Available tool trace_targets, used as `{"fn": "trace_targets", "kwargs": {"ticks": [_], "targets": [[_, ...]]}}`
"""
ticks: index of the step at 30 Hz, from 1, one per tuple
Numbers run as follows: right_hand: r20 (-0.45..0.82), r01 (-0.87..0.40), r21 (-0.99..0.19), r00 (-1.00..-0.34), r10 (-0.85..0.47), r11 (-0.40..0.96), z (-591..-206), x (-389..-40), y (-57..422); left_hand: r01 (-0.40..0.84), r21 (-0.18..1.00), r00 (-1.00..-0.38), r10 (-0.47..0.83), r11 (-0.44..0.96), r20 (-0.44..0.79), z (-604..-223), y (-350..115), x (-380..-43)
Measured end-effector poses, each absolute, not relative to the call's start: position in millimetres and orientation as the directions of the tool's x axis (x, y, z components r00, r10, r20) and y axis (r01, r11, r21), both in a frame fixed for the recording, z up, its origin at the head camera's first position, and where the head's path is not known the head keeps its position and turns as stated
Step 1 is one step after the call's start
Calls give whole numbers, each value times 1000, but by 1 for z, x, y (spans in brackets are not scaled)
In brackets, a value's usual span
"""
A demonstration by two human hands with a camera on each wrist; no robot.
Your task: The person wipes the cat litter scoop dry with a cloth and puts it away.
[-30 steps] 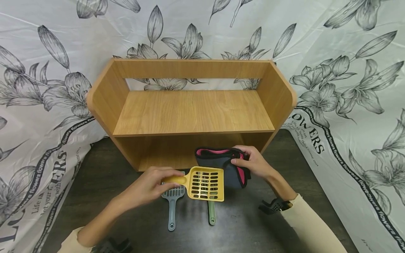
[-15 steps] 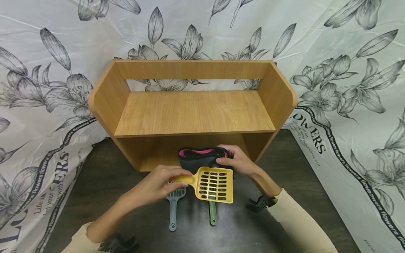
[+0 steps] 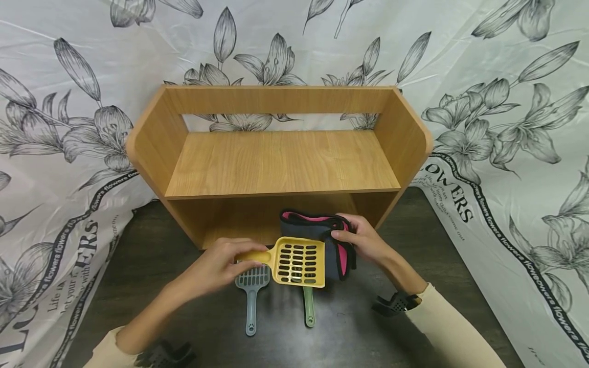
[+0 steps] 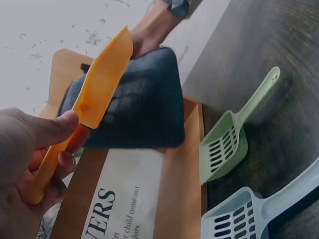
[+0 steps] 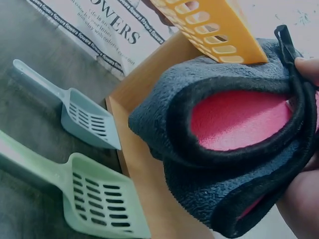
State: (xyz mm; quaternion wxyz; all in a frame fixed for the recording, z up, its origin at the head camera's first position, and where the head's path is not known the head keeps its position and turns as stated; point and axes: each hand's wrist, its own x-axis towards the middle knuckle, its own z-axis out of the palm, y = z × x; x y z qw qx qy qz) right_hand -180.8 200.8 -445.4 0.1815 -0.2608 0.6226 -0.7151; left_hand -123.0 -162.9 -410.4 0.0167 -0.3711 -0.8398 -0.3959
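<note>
My left hand [image 3: 230,259] grips a yellow litter scoop [image 3: 301,261] by its handle, the slotted pan held up over the table. In my right hand [image 3: 365,236] is a folded cloth [image 3: 339,255], pinched at its right end. It is dark blue-grey and fuzzy, with black edging and a pink inner side. The right wrist view shows the cloth [image 5: 184,84] against or very near the underside of the scoop [image 5: 219,35]. Below the hands lie a blue-grey litter scoop [image 3: 251,301] and a green litter scoop [image 3: 309,309], whose pan is mostly hidden in the head view.
A two-level wooden shelf [image 3: 282,161] stands behind the hands. Both loose scoops point their pans toward its lower compartment. The dark table [image 3: 368,347] spreads in front, and a white floral sheet [image 3: 515,102] covers the back and sides.
The cloth has slid left behind the yellow scoop and then back right. Meanwhile the yellow scoop has shifted slightly right and returned left. Both loose scoops have stayed put.
</note>
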Motion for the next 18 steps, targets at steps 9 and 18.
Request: {"fn": "trace_targets", "kwargs": {"ticks": [9, 18], "targets": [[22, 83, -979, -868, -497, -187, -456, -171, 216, 639, 622, -747, 555, 451, 366, -405, -173, -122], [167, -200, -979, -878, -449, 27, -461, -162, 203, 618, 639, -766, 533, 458, 359, -402, -172, -123]]}}
